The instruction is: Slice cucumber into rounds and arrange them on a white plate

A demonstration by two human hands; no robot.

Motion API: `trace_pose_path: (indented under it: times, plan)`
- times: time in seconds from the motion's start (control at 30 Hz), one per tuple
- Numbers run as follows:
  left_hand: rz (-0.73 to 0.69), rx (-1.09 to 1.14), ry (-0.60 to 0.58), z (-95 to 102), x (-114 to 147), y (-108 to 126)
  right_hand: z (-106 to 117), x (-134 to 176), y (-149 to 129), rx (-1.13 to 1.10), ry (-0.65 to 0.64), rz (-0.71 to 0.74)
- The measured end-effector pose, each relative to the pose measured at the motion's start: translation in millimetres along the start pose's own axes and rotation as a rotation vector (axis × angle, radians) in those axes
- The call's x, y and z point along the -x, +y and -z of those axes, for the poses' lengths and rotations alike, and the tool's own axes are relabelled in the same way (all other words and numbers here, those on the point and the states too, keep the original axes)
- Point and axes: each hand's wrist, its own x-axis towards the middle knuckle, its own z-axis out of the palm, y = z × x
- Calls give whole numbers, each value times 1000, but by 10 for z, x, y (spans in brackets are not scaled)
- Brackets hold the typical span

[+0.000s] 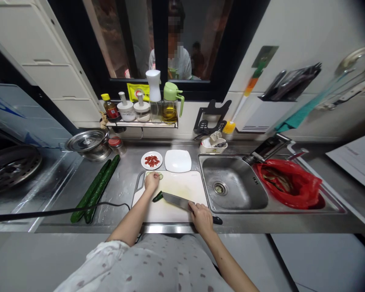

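Observation:
My right hand (202, 218) grips a kitchen knife (178, 201), its broad blade pointing left over the white cutting board (176, 215). By the blade's tip lies a short dark-green cucumber piece (157, 197). At the board's upper left, my left hand (152, 181) has its fingers closed at a thin pale cucumber slice (161, 176). The fingers partly hide what is there. Behind the board stand a small plate of chopped red chillies (152, 160) and a white square plate (178, 161). Two long whole cucumbers (101, 188) lie on the counter to the left.
A steel sink (235, 182) adjoins the board's right side, with a red plastic bag (288, 184) beyond it. A black cable (79, 209) crosses the left counter over the cucumbers. A lidded pot (89, 145) and a seasoning shelf (142, 124) stand behind. Someone (179, 61) shows through the window.

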Motion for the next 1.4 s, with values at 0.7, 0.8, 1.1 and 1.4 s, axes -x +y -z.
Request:
trace_pose_path:
  times: [0.7,0.8,1.1,1.4]
  plan:
    - [-257,-221,-1,-56,-87,43,-1,19,44,-24,23,-8]
    - [-283,-230,0,-54,-89,41,11,21,41,-32,6,-18]
    - [-248,-328,-8,-18,-55,87,-14,34,54,-38,-8,-35]
    - [-234,-272,22,23,45,30,-9,24,34,-43,-4,-36]
